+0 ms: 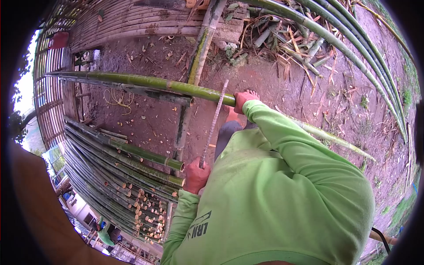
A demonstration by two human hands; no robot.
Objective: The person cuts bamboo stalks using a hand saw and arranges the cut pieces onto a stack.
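Note:
My left hand [196, 176] is closed round the handle end of a long thin saw [213, 121]. The narrow blade slants up and crosses the green bamboo pole [145, 81] near its right end. My right hand [242, 100] grips that pole's end, just right of the blade. The pole lies level, running far to the left. Under it is a darker pole [145, 92] with an open cut end, and an upright or slanted bamboo post [201, 55] meets them.
Stacked bamboo poles [110, 176] lie at the lower left, cut ends facing right. Long curved poles [353, 57] arch at the upper right near bamboo scraps [291, 44]. A slatted bamboo platform [141, 22] stands behind. Another person [105, 234] in green is far off, lower left.

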